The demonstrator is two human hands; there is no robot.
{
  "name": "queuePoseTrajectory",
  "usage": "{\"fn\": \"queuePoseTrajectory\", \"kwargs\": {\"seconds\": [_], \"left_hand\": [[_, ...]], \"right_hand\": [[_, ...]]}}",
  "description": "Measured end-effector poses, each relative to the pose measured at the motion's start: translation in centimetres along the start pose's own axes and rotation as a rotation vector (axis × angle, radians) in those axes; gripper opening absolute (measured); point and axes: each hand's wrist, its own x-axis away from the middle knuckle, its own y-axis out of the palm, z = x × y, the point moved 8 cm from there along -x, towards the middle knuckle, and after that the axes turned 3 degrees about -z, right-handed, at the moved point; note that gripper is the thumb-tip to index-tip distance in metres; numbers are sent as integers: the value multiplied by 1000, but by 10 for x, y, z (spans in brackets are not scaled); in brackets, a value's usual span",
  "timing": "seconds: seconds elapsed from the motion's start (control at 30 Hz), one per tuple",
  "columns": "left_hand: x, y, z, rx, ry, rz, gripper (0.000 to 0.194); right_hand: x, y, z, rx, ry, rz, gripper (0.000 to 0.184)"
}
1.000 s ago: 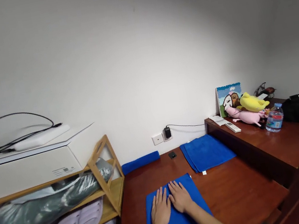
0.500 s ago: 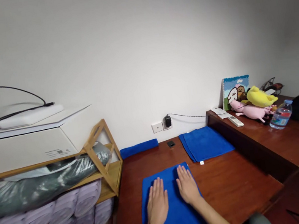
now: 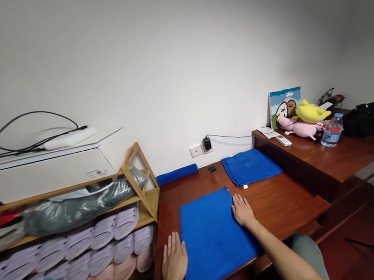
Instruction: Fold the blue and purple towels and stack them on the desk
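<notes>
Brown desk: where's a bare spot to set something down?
Widest patch: right of the flat blue cloth, between the right forearm, the folded cloths and the raised desktop. A thinner strip separates the flat cloth from the rolled one. Plush toys and a bottle crowd the raised desktop's back.

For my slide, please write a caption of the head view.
Left hand and right hand at opposite edges of a flat blue cloth on a reddish-brown wooden desk.

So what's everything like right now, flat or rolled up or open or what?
Left hand: open
Right hand: open
Front blue cloth: spread flat
Back blue cloths: flat, overlapping
Long blue bundle: rolled or folded, can't tell which
Black charger: plugged in
Bottle: standing, capped
</notes>
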Motion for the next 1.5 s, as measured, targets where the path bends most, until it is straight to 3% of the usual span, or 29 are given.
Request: {"fn": "queuePoseTrajectory", "kwargs": {"seconds": [0.07, 0.13, 0.23, 0.3, 0.33, 0.4, 0.5, 0.6, 0.67, 0.77, 0.9, 0.97, 1.03, 1.13, 1.3, 1.37, 1.43, 1.5], "left_hand": [[8, -11, 13, 34, 36, 58, 67], [16, -18, 51, 74, 156, 83, 64], [29, -13, 122, 106, 387, -4, 59], [37, -5, 146, 106, 440, -86, 59], [41, -1, 148, 100, 430, -117, 59], [47, 2, 133, 84, 378, -147, 60], [59, 3, 81, 59, 279, -135, 63], [72, 1, 24, 22, 180, -70, 65], [77, -4, 4, 1, 149, 4, 65], [67, -19, 15, 16, 124, 104, 65], [30, -32, 94, 70, 169, 107, 63], [15, -26, 132, 66, 202, 51, 62], [9, -14, 150, 49, 216, 1, 61], [16, 6, 134, 20, 190, -21, 61], [33, 16, 46, 3, 27, 2, 66], [27, 8, 27, 23, -5, 40, 67], [9, -2, 32, 63, 36, 84, 66], [-20, -10, 59, 101, 135, 111, 64]], "right_hand": [[16, -5, -9, -26, -37, 68, 63], [40, 1, -38, -65, -173, 134, 62], [77, 24, -81, -112, -359, 171, 60], [91, 41, -91, -117, -377, 145, 59], [95, 46, -88, -114, -359, 125, 59], [97, 52, -71, -101, -298, 90, 60], [95, 45, -27, -63, -173, 74, 61], [93, 36, 15, -23, -36, 65, 63], [93, 31, 28, -18, 5, 65, 63], [89, 25, 13, -43, -44, 118, 63], [72, 28, -47, -87, -184, 163, 62], [63, 38, -73, -96, -237, 136, 62], [57, 48, -84, -90, -263, 105, 61], [54, 54, -67, -67, -241, 87, 61], [52, 39, 4, -26, -30, 66, 64], [46, 29, 12, -23, 6, 78, 65], [33, 19, -4, -35, -35, 120, 65], [14, 14, -38, -58, -128, 161, 64]]}}
